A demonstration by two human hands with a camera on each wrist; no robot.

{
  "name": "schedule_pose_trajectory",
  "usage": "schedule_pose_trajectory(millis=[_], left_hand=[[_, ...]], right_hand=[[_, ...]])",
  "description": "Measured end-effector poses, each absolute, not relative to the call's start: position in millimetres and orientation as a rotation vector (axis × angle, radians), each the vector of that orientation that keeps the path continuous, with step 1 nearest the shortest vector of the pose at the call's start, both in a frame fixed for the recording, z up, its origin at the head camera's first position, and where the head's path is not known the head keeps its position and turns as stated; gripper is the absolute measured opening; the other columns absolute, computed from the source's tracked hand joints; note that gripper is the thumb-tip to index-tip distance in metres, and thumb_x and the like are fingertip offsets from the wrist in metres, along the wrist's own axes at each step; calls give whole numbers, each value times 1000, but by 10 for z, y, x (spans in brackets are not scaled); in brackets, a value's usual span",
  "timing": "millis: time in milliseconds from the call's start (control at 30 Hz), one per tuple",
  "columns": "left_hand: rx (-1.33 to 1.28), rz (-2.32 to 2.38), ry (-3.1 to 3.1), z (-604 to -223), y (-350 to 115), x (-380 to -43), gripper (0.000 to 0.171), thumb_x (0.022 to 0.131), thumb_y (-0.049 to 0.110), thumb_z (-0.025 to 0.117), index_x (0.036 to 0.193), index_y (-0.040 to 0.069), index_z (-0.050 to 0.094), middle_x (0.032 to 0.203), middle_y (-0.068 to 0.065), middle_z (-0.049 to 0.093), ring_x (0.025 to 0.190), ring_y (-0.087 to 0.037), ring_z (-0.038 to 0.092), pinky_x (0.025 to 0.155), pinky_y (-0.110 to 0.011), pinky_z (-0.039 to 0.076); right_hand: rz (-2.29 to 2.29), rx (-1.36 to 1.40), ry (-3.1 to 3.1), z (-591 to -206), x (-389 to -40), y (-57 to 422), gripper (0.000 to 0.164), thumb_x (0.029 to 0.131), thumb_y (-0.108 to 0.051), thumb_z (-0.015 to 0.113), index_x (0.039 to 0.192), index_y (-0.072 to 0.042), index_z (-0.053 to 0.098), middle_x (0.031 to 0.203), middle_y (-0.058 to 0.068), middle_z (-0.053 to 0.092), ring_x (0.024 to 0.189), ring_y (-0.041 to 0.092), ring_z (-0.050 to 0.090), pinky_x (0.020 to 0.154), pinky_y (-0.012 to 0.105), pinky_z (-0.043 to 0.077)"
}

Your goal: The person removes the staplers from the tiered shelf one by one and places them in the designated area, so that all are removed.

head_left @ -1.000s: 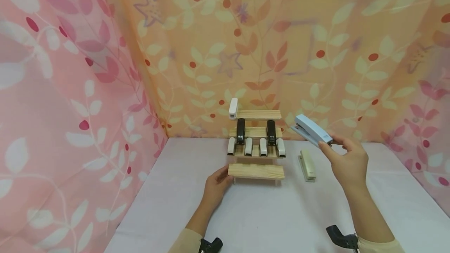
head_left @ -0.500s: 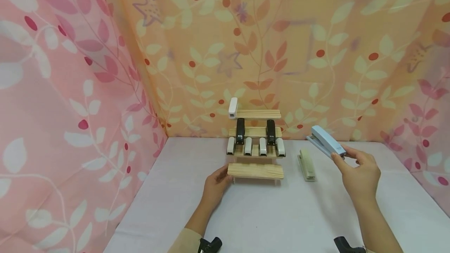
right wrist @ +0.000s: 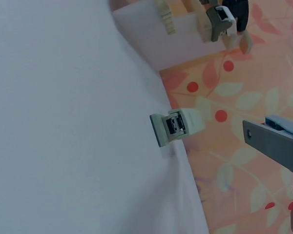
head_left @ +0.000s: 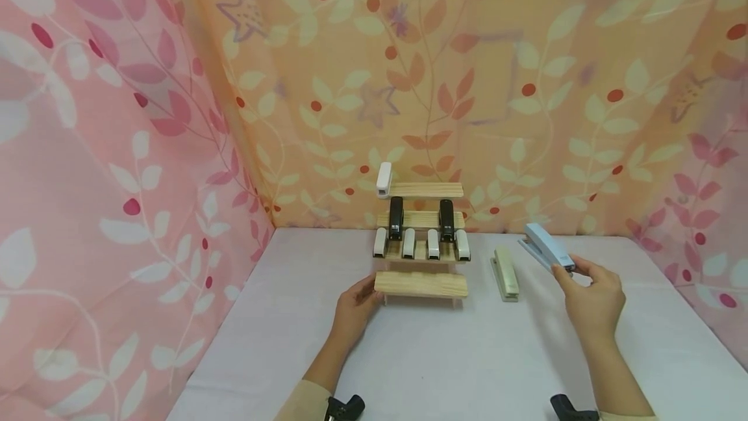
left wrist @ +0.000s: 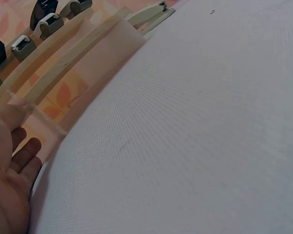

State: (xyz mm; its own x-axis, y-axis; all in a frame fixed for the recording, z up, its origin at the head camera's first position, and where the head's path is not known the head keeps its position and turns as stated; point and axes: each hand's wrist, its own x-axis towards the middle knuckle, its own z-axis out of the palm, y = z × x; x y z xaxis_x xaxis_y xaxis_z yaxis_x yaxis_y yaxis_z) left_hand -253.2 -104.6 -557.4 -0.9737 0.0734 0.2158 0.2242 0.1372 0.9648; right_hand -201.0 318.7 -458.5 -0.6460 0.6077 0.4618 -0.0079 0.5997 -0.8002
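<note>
My right hand pinches the rear end of a light blue stapler above the table's right side. In the right wrist view, the underside of this stapler shows, with fingertips at the frame edge. My left hand holds the left end of a tiered wooden display rack at its lowest shelf; some fingertips are hidden there. From the left wrist, the thumb of the left hand meets the plank's end, other fingers loosely bent beside the clear side panel. A pale green stapler lies between rack and right hand.
On the rack's upper tiers stand a white stapler at top left, two black staplers below, and several small white staplers in a row. Patterned cloth hangs behind the white-covered table.
My right hand has carried the light blue stapler rightward, away from the rack, and then lowered it somewhat. The left hand stays at the rack.
</note>
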Motion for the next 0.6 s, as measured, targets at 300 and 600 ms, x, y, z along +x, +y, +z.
schedule_pose_trajectory(millis=[300,600], left_hand=[[-300,-1975,-2287,-5569,-1046,-2508,52,94,24,76,143,13,60,142,-8,63,129,-24,61,105,-24,51],[-293,-1986,-2310,-5393,-1025,-2433,52,97,14,72,145,2,55,144,-14,60,132,-29,59,106,-26,51]], right_hand=[[1033,-481,-2125,-4836,-2064,3273,43,86,-18,84,123,1,73,110,26,73,105,36,56,82,43,35],[1083,-523,-2167,-5007,-2141,3360,44,86,-20,84,123,1,73,112,26,73,112,43,57,88,47,37]])
